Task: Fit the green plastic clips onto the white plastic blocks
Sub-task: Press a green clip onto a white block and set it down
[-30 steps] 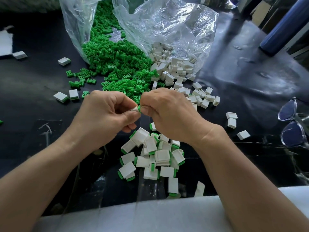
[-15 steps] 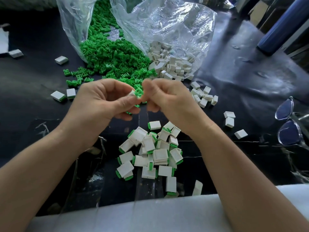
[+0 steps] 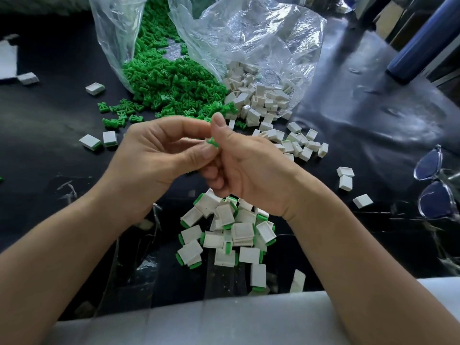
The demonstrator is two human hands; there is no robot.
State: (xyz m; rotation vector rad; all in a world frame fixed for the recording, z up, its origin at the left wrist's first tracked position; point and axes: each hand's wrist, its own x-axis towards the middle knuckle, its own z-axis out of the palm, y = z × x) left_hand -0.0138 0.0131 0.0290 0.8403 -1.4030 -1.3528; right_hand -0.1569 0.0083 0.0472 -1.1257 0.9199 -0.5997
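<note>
This looks like a small assembly workshop where piecework is done by hand. The counter [image 3: 373, 125] is draped in black sheeting. On it one clear bag [image 3: 112, 46] spills hundreds of green clips [image 3: 169, 83], and a second bag [image 3: 261, 41] spills loose white blocks [image 3: 258, 95]. A heap of fitted blocks [image 3: 239, 232] lies near the front edge, which is padded with white foam [image 3: 224, 319]. Clear-framed glasses [image 3: 433, 185] rest at the right.

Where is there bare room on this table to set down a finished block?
Bare table lies between the bag and the blue cylinder, and at near left, below the two finished blocks. Crowded: the green clips, the loose white blocks, the finished pile.
</note>
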